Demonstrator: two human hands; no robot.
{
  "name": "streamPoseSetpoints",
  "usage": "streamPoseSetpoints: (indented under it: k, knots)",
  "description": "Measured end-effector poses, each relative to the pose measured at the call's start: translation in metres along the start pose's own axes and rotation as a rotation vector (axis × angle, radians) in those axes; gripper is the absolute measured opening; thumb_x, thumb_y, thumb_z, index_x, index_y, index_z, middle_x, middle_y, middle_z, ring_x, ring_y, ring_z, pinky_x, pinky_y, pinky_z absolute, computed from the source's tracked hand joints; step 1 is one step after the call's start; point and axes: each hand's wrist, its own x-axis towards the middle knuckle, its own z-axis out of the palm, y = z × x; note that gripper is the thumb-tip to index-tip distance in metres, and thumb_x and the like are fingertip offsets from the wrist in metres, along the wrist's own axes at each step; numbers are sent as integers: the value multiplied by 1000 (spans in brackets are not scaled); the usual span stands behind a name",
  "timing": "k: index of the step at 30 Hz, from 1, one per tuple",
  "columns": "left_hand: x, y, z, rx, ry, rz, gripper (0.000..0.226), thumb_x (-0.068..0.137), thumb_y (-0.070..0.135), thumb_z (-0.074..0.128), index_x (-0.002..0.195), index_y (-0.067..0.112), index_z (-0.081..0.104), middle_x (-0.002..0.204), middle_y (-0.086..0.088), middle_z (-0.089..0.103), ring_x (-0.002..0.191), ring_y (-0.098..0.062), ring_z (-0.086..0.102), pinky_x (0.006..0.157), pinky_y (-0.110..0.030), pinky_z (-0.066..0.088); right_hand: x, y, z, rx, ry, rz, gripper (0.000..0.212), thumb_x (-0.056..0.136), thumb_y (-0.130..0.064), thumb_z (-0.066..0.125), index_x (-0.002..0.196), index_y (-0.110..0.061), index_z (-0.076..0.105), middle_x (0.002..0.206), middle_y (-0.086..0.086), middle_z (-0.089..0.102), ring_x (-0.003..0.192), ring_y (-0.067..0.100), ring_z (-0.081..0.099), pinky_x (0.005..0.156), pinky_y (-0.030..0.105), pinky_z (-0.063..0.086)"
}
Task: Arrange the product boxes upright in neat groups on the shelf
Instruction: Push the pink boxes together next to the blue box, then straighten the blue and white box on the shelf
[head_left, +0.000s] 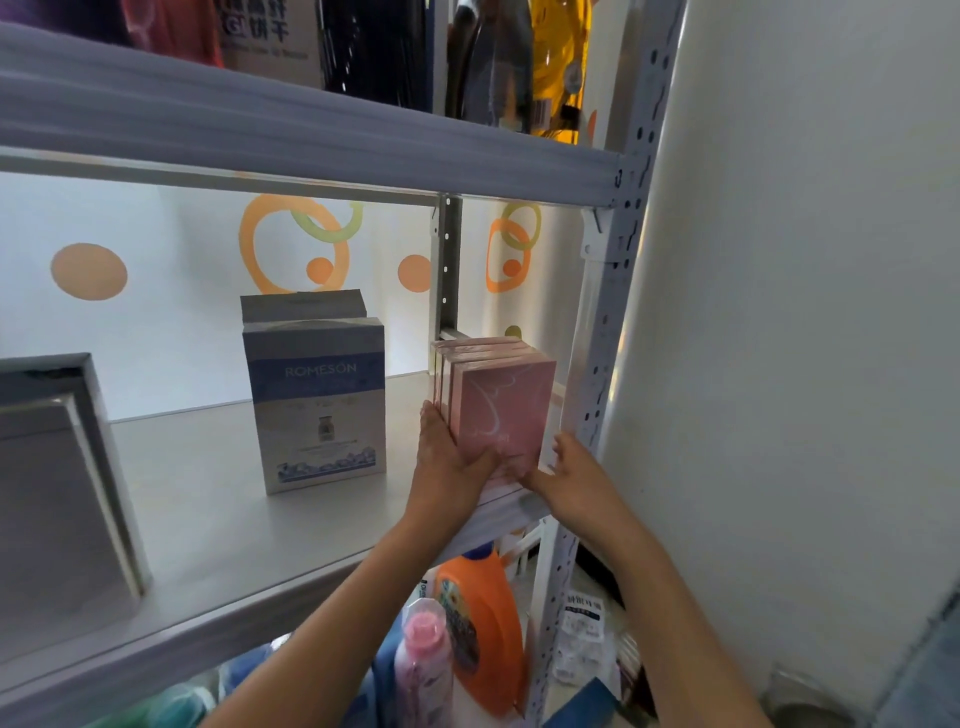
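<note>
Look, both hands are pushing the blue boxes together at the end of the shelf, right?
Not quite. In the head view the left hand and right hand press on the pink boxes at the shelf end. The blue boxes stand untouched beside them.

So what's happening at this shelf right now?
A person is tidying boxes on the shelf. Both hands are on a group of pink boxes standing upright at its right end: the left hand presses against their left side and front, the right hand touches the lower right corner. The blue and white boxes stand upright nearby, untouched.
</note>
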Motion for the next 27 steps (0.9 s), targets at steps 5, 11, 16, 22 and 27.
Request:
streamPoseSetpoints:
  k: [5, 11, 16, 22, 27]
  knots:
    - [-2, 4, -3, -29, 6, 31, 69, 80, 41, 72, 132, 24, 31, 125, 2, 51, 115, -20, 56, 91, -37, 54, -7, -3, -6, 35, -11, 11, 45, 84, -35, 73, 120, -27, 49, 110, -14, 60, 95, 1, 57, 80, 24, 51]
    - [-20, 12, -9, 52, -18, 138, 94, 84, 54, 63, 152, 32, 1, 160, 0, 16, 146, -25, 25, 113, -50, 35, -16, -21, -15, -145, 5, -34, 25, 90, -12, 62, 106, -29, 51, 109, -1, 63, 90, 8, 58, 72, 20, 47]
    - [-39, 22, -27, 147, 101, 307, 95, 93, 43, 57, 154, 26, -14, 163, 9, -7, 150, -11, 2, 120, -36, 18, -24, -59, -22, -312, 143, -146, 55, 90, 3, 49, 141, -19, 46, 138, 0, 53, 125, 20, 51, 92, 24, 41]
    - [-41, 31, -66, 184, 327, 416, 87, 93, 50, 45, 154, 23, -11, 163, 4, -13, 150, -10, -6, 117, -26, 2, -7, -126, 4, -380, 341, -411, 36, 91, -3, 51, 123, -17, 61, 124, 0, 62, 114, 19, 57, 97, 27, 44]
    - [-21, 24, -97, 203, 539, 197, 103, 87, 37, 67, 154, 19, -8, 164, -5, -3, 151, -23, 1, 121, -46, 12, 31, -180, 31, -310, 204, -542, 29, 93, -9, 53, 119, -16, 64, 128, -2, 63, 119, 15, 57, 96, 18, 35]
